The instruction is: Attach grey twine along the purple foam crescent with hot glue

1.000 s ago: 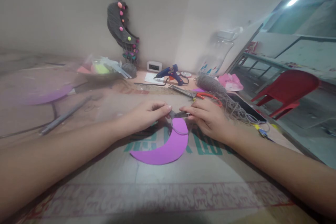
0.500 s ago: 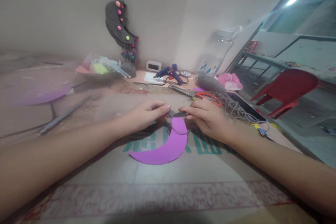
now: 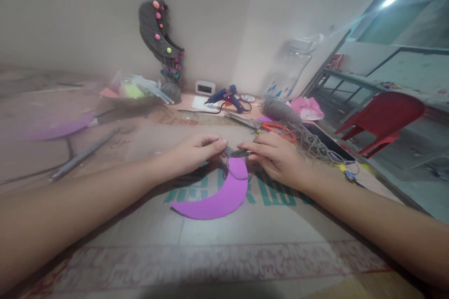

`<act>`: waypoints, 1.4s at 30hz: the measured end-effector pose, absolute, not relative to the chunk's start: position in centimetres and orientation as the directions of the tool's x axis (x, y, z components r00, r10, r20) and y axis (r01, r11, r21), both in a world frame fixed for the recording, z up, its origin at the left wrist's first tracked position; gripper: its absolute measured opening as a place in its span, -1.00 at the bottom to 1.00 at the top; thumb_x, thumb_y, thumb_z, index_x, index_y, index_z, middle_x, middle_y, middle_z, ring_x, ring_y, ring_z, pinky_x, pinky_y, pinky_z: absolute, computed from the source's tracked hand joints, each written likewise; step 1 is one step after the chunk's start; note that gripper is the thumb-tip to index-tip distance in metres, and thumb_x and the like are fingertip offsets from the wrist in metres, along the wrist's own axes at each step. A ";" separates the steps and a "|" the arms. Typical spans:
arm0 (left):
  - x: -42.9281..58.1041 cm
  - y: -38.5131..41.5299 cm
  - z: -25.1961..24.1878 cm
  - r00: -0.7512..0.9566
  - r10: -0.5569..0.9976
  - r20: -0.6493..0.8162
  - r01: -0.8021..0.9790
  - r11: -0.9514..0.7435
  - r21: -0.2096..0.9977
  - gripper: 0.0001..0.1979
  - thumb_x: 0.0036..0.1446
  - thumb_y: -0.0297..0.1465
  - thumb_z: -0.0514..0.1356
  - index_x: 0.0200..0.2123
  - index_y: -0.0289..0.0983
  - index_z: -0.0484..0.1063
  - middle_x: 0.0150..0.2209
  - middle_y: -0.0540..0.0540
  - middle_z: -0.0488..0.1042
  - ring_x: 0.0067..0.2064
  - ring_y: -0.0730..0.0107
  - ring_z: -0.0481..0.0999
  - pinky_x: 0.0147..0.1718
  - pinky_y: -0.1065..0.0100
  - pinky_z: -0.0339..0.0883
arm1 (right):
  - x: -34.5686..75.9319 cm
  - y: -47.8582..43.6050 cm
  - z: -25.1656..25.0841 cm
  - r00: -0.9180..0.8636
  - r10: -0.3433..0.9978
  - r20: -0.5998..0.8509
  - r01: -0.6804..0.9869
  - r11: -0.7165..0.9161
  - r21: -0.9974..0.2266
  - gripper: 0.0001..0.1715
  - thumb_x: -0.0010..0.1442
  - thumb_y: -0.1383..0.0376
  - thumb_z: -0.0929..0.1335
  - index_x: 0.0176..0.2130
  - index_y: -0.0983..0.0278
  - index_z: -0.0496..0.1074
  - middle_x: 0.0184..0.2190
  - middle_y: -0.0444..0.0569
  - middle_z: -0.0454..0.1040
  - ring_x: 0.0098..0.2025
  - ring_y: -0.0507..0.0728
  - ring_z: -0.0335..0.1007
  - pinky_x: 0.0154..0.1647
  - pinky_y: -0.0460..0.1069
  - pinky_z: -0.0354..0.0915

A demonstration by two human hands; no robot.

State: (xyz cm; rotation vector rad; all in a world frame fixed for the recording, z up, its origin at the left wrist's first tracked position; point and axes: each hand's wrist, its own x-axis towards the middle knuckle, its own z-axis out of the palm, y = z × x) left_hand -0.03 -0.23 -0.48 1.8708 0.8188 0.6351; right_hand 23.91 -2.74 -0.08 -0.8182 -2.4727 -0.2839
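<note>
A purple crescent cutout (image 3: 224,198) lies before me with its upper end between my hands. Grey yarn (image 3: 228,151) is at that end, and a loose loop of it crosses the purple face. My left hand (image 3: 206,147) pinches the yarn at the tip, thumb against fingers. On the other side, my right hand (image 3: 277,156) is closed on a narrow dark pointed piece (image 3: 240,153), whose kind I cannot make out. Its point touches or nearly touches the yarn. Fingers hide part of the crescent's tip.
Behind my hands lie orange-handled scissors (image 3: 277,130), a blue glue gun (image 3: 224,96), a grey yarn skein (image 3: 284,113) and a phone (image 3: 326,142). A clear bottle (image 3: 289,70) stands by the wall. Left are a bowl (image 3: 129,102) and a grey stick (image 3: 84,156). A decorated grey crescent (image 3: 149,23) hangs above.
The crescent has shifted slightly to the left. Both hands keep nearly the same place and grip.
</note>
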 end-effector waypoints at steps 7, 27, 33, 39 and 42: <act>-0.1 -0.3 -0.6 0.641 0.764 0.073 0.267 -0.312 0.912 -0.61 0.24 -0.11 0.00 -0.46 -0.29 0.31 -0.50 0.01 0.29 -0.45 0.47 0.27 -0.47 0.41 0.14 | 23.9 -2.7 -0.1 -0.693 0.494 0.524 0.593 0.805 0.026 -0.68 0.33 0.26 0.22 -0.05 0.31 0.46 -0.42 -0.02 0.43 -0.36 0.09 0.31 -0.34 -0.01 0.23; 0.0 -0.2 -0.5 0.636 0.765 0.104 0.266 -0.344 0.901 -0.60 0.22 -0.11 0.02 -0.47 -0.30 0.34 -0.50 0.03 0.31 -0.45 0.48 0.28 -0.45 0.42 0.15 | 24.1 -2.8 -0.2 -0.652 0.535 0.536 0.615 0.787 -0.037 -0.66 0.31 0.28 0.23 -0.02 0.35 0.45 -0.37 0.01 0.38 -0.34 0.10 0.26 -0.34 -0.01 0.20; 0.0 -0.1 -0.6 0.644 0.754 0.126 0.259 -0.371 0.892 -0.61 0.23 -0.12 0.02 -0.46 -0.31 0.35 -0.49 0.03 0.34 -0.43 0.48 0.30 -0.42 0.42 0.16 | 23.9 -2.9 -0.1 -0.671 0.523 0.526 0.615 0.789 -0.001 -0.68 0.31 0.30 0.23 -0.03 0.34 0.45 -0.38 0.01 0.40 -0.34 0.10 0.27 -0.34 0.00 0.21; 0.0 -0.2 -0.5 0.638 0.763 0.106 0.264 -0.345 0.901 -0.61 0.23 -0.12 0.02 -0.46 -0.30 0.33 -0.49 0.02 0.30 -0.43 0.47 0.29 -0.42 0.42 0.16 | 24.0 -2.8 -0.1 -0.685 0.499 0.531 0.605 0.795 0.034 -0.68 0.31 0.29 0.23 -0.04 0.34 0.45 -0.40 0.00 0.40 -0.34 0.11 0.29 -0.34 0.00 0.23; 0.0 -0.1 -0.6 0.646 0.758 0.094 0.252 -0.328 0.910 -0.61 0.23 -0.12 0.01 -0.46 -0.29 0.31 -0.49 0.03 0.27 -0.44 0.47 0.27 -0.43 0.42 0.16 | 24.0 -2.8 -0.1 -0.686 0.501 0.527 0.602 0.798 0.024 -0.69 0.31 0.30 0.23 -0.04 0.34 0.46 -0.39 0.01 0.41 -0.35 0.10 0.29 -0.34 0.00 0.23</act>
